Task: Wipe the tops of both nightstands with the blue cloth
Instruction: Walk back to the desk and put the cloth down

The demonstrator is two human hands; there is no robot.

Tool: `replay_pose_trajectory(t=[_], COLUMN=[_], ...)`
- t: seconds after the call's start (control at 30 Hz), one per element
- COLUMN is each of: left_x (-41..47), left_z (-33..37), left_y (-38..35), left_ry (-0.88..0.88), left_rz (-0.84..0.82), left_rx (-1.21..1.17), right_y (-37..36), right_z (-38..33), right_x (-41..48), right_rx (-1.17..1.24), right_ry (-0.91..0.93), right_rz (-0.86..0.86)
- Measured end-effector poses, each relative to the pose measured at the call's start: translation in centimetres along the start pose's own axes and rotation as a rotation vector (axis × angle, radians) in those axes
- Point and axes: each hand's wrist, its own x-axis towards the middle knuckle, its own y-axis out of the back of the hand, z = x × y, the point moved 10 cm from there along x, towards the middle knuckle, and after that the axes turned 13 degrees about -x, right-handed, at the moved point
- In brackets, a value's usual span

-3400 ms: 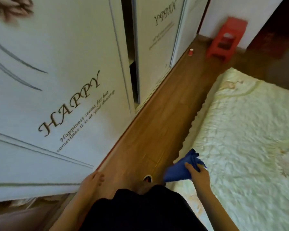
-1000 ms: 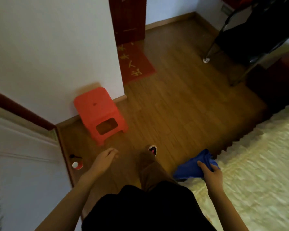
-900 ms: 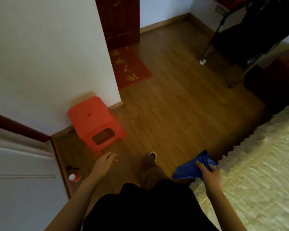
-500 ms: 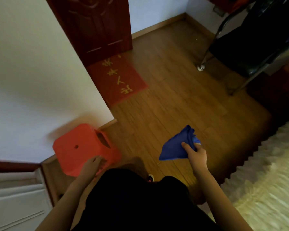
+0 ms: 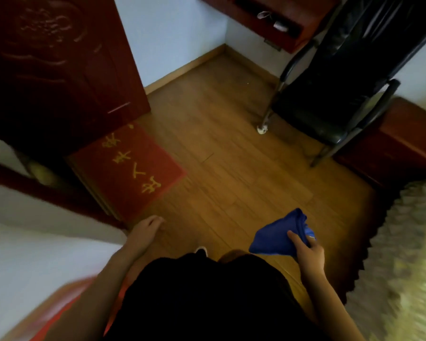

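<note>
Blue cloth (image 5: 276, 238) rides along, unused. Bed (image 5: 408, 254), at four o'clock, has slid right as the view swung round its foot; black chair (image 5: 330, 99) and a dark-red cabinet (image 5: 399, 146), perhaps next to wipe, have drawn closer between two and three o'clock. Red stool (image 5: 67, 308) has dropped to seven o'clock. Right hand (image 5: 309, 255) pinches the cloth at five o'clock; left hand (image 5: 146, 230) hangs loose and empty, well apart.

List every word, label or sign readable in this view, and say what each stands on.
"出入平安": four yellow characters on the red doormat in front of the dark door. They are blurred and seen at an angle, so this reading is likely, not certain.
Nothing else can be read. The carving on the door is too dim to make out, and the blue cloth shows no legible label.
</note>
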Motion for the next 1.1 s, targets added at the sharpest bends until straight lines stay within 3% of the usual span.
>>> replay_pose_trajectory(t=[0.13, 0.3, 0.5, 0.7, 0.9, 1.1], left_x=[7.4, 17.2, 28.0, 36.5, 46.0, 58.6], left_z=[9.7, 17.2, 24.2, 31.8, 39.1, 49.9], left_y=[-3.8, -7.8, -9.6, -8.7, -8.6, -9.6], left_ry=[0.015, -0.006, 0.082, 0.044, 0.055, 0.038], left_rz=[-0.174, -0.208, -0.145, 0.011, 0.02, -0.046], left_rx=[0.041, 0.067, -0.023, -0.09, -0.131, -0.111], right_y=[1.1, 1.0, -1.5, -4.3, -7.7, -10.2], right_z=[-4.6, -10.0, -21.8, -35.9, -45.6, -51.7], right_x=[5.0, 13.8, 26.9, 37.8, 46.9, 56.2], right_rx=[0.026, 0.034, -0.003, -0.06, -0.052, -0.015], right_ry=[-0.039, -0.076, -0.032, 0.08, 0.087, 0.001], right_rz=[0.084, 0.137, 0.067, -0.016, -0.051, 0.024])
